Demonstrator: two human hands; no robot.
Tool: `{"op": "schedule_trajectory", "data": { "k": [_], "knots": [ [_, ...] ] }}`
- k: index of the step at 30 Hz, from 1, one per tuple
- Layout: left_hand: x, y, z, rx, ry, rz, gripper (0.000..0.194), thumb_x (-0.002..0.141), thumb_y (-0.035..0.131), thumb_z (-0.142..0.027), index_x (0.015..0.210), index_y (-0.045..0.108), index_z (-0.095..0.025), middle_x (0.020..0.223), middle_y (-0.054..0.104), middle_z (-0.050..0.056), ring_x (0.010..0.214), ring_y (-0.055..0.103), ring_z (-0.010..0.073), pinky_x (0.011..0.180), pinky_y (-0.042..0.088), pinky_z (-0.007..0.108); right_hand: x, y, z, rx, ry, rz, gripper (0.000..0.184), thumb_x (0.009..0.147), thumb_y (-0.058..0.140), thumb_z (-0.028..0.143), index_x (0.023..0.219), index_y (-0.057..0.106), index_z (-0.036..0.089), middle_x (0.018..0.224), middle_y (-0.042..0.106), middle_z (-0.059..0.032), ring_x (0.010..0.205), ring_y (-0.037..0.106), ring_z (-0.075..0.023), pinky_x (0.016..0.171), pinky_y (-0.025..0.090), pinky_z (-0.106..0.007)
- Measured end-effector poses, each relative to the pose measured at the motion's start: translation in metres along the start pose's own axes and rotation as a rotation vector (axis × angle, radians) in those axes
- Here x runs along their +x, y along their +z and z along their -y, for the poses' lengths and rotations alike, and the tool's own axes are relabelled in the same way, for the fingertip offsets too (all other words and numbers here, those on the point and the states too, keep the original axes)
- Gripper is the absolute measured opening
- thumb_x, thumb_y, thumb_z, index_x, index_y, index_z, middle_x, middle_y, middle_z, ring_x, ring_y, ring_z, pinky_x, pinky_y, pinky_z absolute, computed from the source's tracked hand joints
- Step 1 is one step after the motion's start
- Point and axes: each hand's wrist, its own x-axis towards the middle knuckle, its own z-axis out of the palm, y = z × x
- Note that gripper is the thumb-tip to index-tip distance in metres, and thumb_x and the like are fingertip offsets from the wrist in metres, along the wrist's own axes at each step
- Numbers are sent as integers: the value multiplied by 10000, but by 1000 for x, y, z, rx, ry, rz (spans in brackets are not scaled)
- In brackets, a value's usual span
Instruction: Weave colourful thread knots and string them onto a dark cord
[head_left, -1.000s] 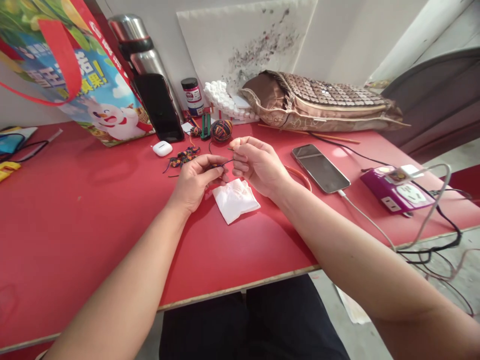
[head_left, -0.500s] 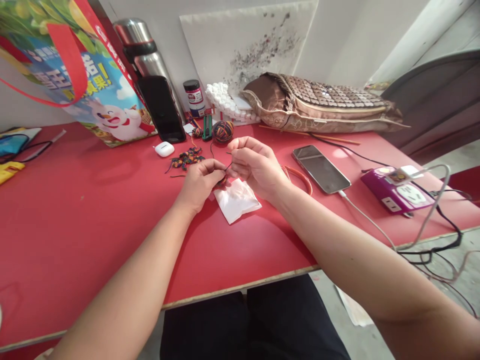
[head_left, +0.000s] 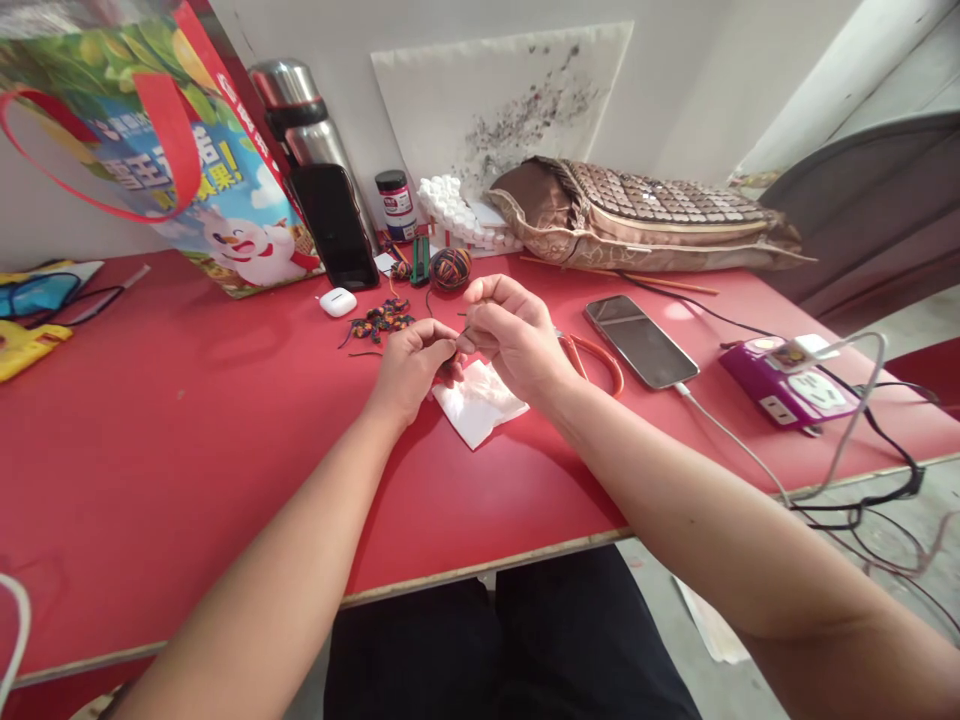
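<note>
My left hand (head_left: 411,365) and my right hand (head_left: 512,335) meet above the red table (head_left: 187,420), fingertips pinched together on a thin dark multicoloured cord. The cord's tail runs back toward a small ball of multicoloured yarn (head_left: 450,268). Under my hands lies a crumpled white tissue (head_left: 480,402). A heap of short knotted cord pieces (head_left: 379,321) lies just left of my hands.
A white earbud case (head_left: 338,301), an upright black phone (head_left: 336,228), a steel flask (head_left: 300,115), a printed bag (head_left: 161,165), a small jar (head_left: 395,204), a beaded brown cushion (head_left: 637,212). To the right lie a charging phone (head_left: 640,340), orange scissors (head_left: 596,355), a purple power strip (head_left: 787,385) with cables.
My hands have drawn closer together and the left fingers have closed onto the cord near the right fingertips. The view has shifted slightly.
</note>
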Motion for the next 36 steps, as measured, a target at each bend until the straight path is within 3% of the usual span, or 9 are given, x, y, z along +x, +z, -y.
{"op": "schedule_trajectory", "data": {
  "k": [3, 6, 10, 15, 19, 23, 28, 31, 36],
  "knots": [
    [2, -5, 0, -64, -6, 35, 185, 676, 829, -274, 809, 741, -180, 661, 681, 3, 441, 559, 101, 366, 292, 216, 1, -2, 6, -27, -34, -7, 110, 818, 657, 150, 856, 589, 227, 588, 383, 99, 509, 379, -78, 604, 446, -258],
    [5, -9, 1, -116, 42, 26, 272, 648, 849, -223, 903, 765, -181, 698, 714, 5, 470, 588, 108, 419, 395, 230, 0, -4, 10, -98, -49, -14, 114, 815, 656, 148, 868, 598, 231, 607, 413, 84, 549, 433, -92, 614, 451, -256],
    [8, -10, 3, -65, 113, -42, 179, 680, 827, -198, 839, 748, -175, 625, 704, 9, 518, 640, 141, 500, 484, 256, 1, -7, 9, -114, -44, 16, 139, 786, 656, 150, 901, 627, 223, 624, 498, 72, 564, 481, -98, 592, 465, -249],
    [9, -12, 6, 15, 201, -162, 117, 734, 811, -217, 835, 765, -179, 632, 712, 11, 571, 662, 143, 550, 524, 253, 1, -7, 9, -47, 175, 30, 181, 825, 628, 177, 1006, 639, 182, 592, 588, 61, 442, 471, -89, 460, 441, -238],
    [13, -18, 12, 101, 357, -221, 131, 762, 832, -246, 888, 842, -212, 841, 768, 31, 673, 671, 128, 606, 536, 245, 2, -5, 6, -103, 282, -46, 154, 869, 638, 149, 1022, 630, 164, 587, 630, 57, 390, 476, -71, 412, 438, -212],
    [16, -21, 15, 181, 497, -250, 177, 787, 831, -208, 943, 884, -273, 949, 750, 31, 771, 666, 126, 663, 535, 241, 2, -4, 1, -206, 222, -2, 148, 869, 717, 149, 983, 625, 174, 564, 626, 72, 385, 519, -72, 393, 423, -193],
    [10, -18, 11, 184, 494, -167, 181, 856, 790, -226, 1000, 885, -279, 928, 720, 24, 701, 658, 106, 692, 576, 259, 2, -4, -4, -363, 104, 19, 86, 912, 692, 140, 923, 615, 177, 513, 604, 84, 347, 494, -66, 365, 364, -186],
    [6, -15, 8, 204, 505, -110, 159, 888, 752, -246, 983, 879, -247, 948, 727, 35, 713, 681, 118, 681, 603, 263, 3, -4, -8, -435, 91, -17, 138, 906, 684, 105, 845, 595, 192, 529, 608, 79, 347, 492, -62, 355, 369, -191],
    [7, -12, 9, 215, 484, -138, 114, 858, 735, -220, 847, 847, -202, 843, 720, 27, 623, 635, 99, 594, 569, 230, 3, -3, -9, -551, 88, -39, 210, 876, 680, 40, 784, 581, 200, 513, 596, 92, 312, 452, -50, 320, 314, -189]
  ]
}}
